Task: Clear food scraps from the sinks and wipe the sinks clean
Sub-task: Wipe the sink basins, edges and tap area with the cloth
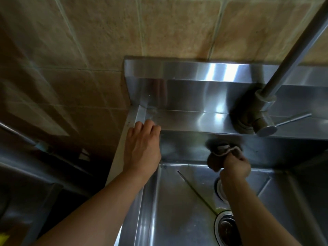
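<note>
Looking down from the head camera into a stainless steel sink, walls and floor shining with streaks of light. Resting the left hand on the sink's back left corner, palm down, fingers bent over the rim onto the narrow ledge, grasping nothing. Clenching the right hand round a bunched brownish cloth with a pale hem, pressing it against the sink's back wall just under the ledge. Lying on the sink floor, a long thin green scrap, like a stalk, running aslant from near the back wall down toward the drain at the lower right. Showing dark matter inside the drain strainer, too dim to tell what. Peeking out behind the right forearm, part of a second round opening, mostly hidden. Standing on the ledge to the right, a metal tap base with a side lever pointing right and a grey spout pipe rising toward the upper right corner. Backing the sink, a steel splashback under tan wall tiles. Sitting in shadow at the far left, another steel surface, blurred.
</note>
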A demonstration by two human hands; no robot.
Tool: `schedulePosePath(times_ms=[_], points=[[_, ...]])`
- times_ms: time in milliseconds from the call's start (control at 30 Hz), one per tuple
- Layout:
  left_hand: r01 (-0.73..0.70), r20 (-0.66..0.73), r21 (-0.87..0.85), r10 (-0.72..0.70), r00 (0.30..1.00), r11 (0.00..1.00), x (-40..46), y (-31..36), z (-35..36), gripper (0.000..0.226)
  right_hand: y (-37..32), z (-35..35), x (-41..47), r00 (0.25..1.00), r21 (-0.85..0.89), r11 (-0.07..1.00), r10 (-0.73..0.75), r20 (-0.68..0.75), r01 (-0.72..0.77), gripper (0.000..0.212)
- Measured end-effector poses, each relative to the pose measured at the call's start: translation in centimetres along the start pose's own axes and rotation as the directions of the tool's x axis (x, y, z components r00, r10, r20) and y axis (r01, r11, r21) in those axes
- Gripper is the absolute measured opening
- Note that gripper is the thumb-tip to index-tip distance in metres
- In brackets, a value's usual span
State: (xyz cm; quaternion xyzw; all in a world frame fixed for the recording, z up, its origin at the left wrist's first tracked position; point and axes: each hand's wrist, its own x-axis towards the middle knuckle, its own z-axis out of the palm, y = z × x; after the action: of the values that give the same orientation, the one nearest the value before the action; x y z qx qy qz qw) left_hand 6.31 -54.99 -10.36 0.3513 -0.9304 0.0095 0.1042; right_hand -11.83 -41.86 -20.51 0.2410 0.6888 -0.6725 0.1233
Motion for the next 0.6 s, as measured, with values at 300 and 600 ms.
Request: schedulePosePath(times_ms=[300,600], points=[[0.003,-0.037,-0.011,-0.003,0.999,1.000,0.0,0.0,0.5,0.039,6.8,8.9,-9.9,0.901,-0.226,0.969,0.005,0.435,0.104,0.016],[0.006,-0.008,0.018,-0.006,1.000,1.000,-0.2,0.0,0.2,0.041,3.7,4.0,-4.9,0.982,-0.171,0.983,-0.036,0.183,0.068,0.022]])
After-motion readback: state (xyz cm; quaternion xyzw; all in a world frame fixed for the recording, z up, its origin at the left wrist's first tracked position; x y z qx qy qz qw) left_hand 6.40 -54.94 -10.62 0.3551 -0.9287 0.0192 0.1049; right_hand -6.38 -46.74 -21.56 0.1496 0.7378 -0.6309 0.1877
